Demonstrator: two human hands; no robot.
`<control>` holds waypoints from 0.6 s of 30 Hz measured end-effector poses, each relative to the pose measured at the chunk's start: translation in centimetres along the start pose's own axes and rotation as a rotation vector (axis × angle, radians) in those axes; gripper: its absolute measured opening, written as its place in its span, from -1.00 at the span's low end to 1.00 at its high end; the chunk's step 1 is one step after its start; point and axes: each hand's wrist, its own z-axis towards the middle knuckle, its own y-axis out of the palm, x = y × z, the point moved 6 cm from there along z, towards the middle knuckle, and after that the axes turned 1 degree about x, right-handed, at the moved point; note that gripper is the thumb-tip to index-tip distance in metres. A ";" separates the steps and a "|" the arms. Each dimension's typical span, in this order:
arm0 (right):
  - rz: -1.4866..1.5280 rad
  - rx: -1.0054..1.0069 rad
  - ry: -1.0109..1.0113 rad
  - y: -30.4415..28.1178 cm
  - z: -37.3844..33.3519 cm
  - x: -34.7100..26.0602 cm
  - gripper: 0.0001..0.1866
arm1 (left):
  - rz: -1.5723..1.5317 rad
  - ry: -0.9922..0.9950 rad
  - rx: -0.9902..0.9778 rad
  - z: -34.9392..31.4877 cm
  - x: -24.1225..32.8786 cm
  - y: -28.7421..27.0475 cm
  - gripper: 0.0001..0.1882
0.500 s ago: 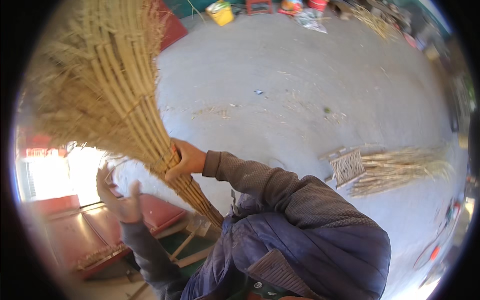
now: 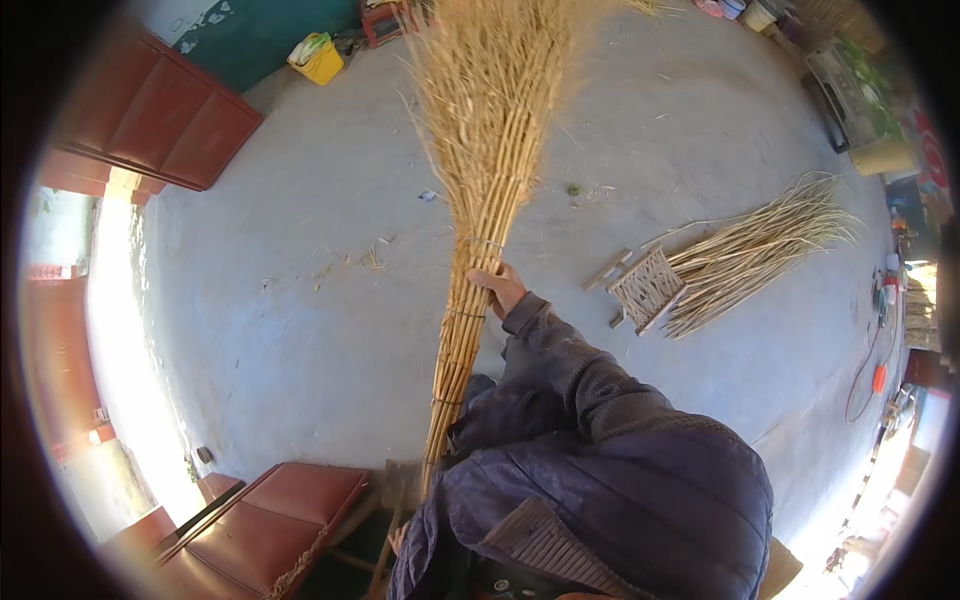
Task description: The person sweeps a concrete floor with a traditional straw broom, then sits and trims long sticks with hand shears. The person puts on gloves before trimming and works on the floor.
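A long straw broom (image 2: pixel 492 195) stands upright before me, its pale bushy head pointing away and its handle of bundled stalks running down toward my lap. Thin ties circle the stalks at several places. My right hand (image 2: pixel 499 289) is wrapped round the handle just below the bushy part. Of my left hand (image 2: pixel 398 538), only a bit shows low down beside my jacket, next to a thin wooden bar (image 2: pixel 384 555); most of its fingers are hidden.
A low woven stool (image 2: pixel 648 289) stands on the floor to the right, with a pile of loose stalks (image 2: pixel 760 250) beside it. Red panelled doors (image 2: pixel 150 110) are at far left and near left (image 2: pixel 265 520). A yellow bucket (image 2: pixel 318 62) sits by the far wall.
The broom has swung from the left to the middle of the view, still in my right hand. My left hand, raised and spread before, has dropped down beside my jacket. The view has turned left.
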 end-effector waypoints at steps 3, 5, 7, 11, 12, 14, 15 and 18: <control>0.096 0.182 -0.039 -5.1 -1.4 0.0 -0.53 | 0.028 0.048 0.033 1.9 -3.4 1.4 -0.42; 0.099 0.302 -0.043 -9.5 -1.9 -1.0 -0.54 | 0.016 0.085 0.054 4.0 -5.9 2.4 -0.46; 0.070 0.432 -0.084 -14.6 -3.5 -3.6 -0.55 | 0.125 0.168 0.025 5.3 4.6 -5.6 -0.51; 0.076 0.531 -0.185 -21.5 -1.9 -5.2 -0.56 | 0.103 0.201 -0.050 8.6 12.9 -13.1 -0.49; 0.103 0.543 -0.187 -23.7 -1.5 -5.4 -0.53 | 0.069 0.271 -0.053 9.2 16.0 -14.8 -0.50; 0.239 0.457 -0.324 -24.7 -1.4 -7.7 -0.44 | 0.039 0.391 -0.060 11.3 22.0 -17.2 -0.51; 0.287 0.387 -0.302 -24.8 -1.4 -7.6 -0.41 | 0.048 0.430 -0.063 12.0 25.3 -18.6 -0.51; 0.366 0.485 -0.150 -24.9 0.0 -3.7 -0.40 | -0.016 0.499 -0.209 15.0 32.3 -21.0 -0.62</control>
